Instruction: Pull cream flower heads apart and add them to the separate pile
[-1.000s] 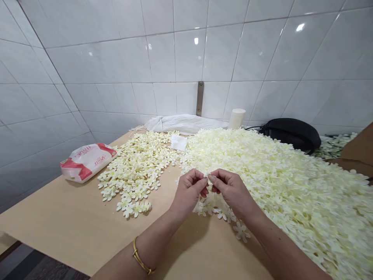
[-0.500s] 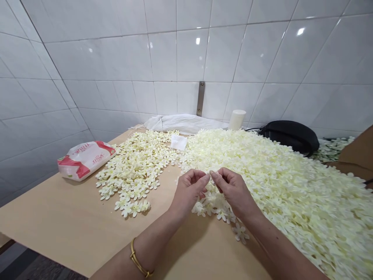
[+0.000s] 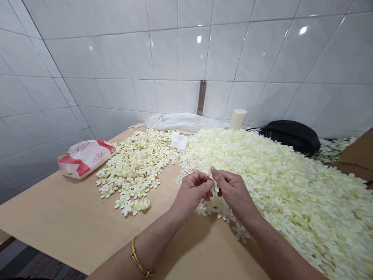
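Observation:
My left hand [image 3: 192, 192] and my right hand [image 3: 234, 191] meet at their fingertips in front of a large heap of artificial flowers [image 3: 279, 182]. Pinched between thumbs and fingers is a small white artificial flower [image 3: 216, 187], mostly covered by the fingers. Both hands are closed, the right thumb pointing up. Below the right wrist a single loose flower [image 3: 240, 232] lies on the tabletop. To the left of my hands spreads a smaller pile of cream flowers [image 3: 136, 163].
A red and white tissue pack [image 3: 86, 158] lies at the left. A white paper piece [image 3: 178, 141] sits between the piles. Along the tiled wall are white sheeting [image 3: 183, 123], a white cylinder [image 3: 237, 119] and a black case [image 3: 291, 137]. Brown cardboard [image 3: 358, 156] stands at the right.
My hands have shifted slightly; the left thumb has dropped below the right thumb, and more of the flower's white petals shows between the fingers. The view has moved a little.

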Demonstrator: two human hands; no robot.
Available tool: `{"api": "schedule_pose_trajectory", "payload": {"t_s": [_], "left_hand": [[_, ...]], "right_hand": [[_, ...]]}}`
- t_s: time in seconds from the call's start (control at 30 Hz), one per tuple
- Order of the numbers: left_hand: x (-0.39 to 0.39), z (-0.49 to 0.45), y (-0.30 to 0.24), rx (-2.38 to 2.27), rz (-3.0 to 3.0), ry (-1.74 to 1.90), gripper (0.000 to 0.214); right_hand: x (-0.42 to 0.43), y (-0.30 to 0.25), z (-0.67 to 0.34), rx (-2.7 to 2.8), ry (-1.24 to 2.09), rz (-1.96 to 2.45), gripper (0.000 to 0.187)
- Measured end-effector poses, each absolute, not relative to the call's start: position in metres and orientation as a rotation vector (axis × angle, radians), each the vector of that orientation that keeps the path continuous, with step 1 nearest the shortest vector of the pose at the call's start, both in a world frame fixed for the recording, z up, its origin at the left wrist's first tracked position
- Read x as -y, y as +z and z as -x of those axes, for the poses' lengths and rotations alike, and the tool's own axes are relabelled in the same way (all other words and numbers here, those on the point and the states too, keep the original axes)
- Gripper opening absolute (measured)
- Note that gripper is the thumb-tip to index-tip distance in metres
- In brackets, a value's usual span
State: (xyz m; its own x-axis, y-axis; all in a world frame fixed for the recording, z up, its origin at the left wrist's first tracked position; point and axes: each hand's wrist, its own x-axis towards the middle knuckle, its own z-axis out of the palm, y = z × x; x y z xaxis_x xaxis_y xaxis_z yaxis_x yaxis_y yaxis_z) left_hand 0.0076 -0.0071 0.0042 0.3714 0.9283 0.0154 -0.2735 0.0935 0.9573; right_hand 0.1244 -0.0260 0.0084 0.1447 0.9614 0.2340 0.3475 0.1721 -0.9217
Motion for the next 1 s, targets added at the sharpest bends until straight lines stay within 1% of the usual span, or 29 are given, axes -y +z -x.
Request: {"api": "schedule_pose_trajectory", "payload": {"t_s": [0.07,0.13,0.23,0.27,0.33,0.37,0.43,0.57,0.63,0.7,0.87,1.0], "left_hand": [[0.006,-0.007,0.004,-0.770,-1.104,1.044,0.017],[0.004,-0.007,0.003,-0.816,-1.098,1.077,0.013],[0.003,-0.006,0.003,-0.883,-1.129,1.124,0.010],[0.003,-0.006,0.004,-0.901,-1.150,1.142,0.009],[0.003,-0.006,0.004,-0.931,-1.206,1.174,0.010],[0.004,-0.005,0.004,-0.940,-1.238,1.189,0.010],[0.005,-0.005,0.004,-0.946,-1.307,1.216,0.011],[0.007,-0.005,0.002,-0.946,-1.405,1.277,0.011],[0.008,-0.006,0.002,-0.944,-1.414,1.280,0.011],[0.008,-0.006,0.002,-0.925,-1.382,1.248,0.013],[0.007,-0.007,0.003,-0.858,-1.211,1.172,0.020],[0.008,-0.008,0.004,-0.820,-1.167,1.130,0.026]], "right_hand": [[0.028,0.011,-0.125,1.453,0.576,1.427,0.044],[0.027,0.012,-0.129,1.477,0.314,1.498,0.040],[0.024,0.012,-0.136,1.487,-0.092,1.553,0.020],[0.023,0.012,-0.138,1.488,-0.188,1.552,0.017],[0.022,0.012,-0.138,1.502,-0.272,1.517,0.022],[0.022,0.012,-0.137,1.515,-0.247,1.493,0.023],[0.025,0.013,-0.132,1.537,-0.067,1.453,0.025],[0.029,0.015,-0.125,1.555,0.608,1.407,0.026],[0.029,0.014,-0.126,1.522,0.831,1.354,0.026],[0.029,0.013,-0.127,1.466,0.876,1.317,0.028],[0.026,0.011,-0.129,1.393,0.794,1.337,0.035],[0.026,0.011,-0.126,1.409,0.667,1.381,0.041]]}}
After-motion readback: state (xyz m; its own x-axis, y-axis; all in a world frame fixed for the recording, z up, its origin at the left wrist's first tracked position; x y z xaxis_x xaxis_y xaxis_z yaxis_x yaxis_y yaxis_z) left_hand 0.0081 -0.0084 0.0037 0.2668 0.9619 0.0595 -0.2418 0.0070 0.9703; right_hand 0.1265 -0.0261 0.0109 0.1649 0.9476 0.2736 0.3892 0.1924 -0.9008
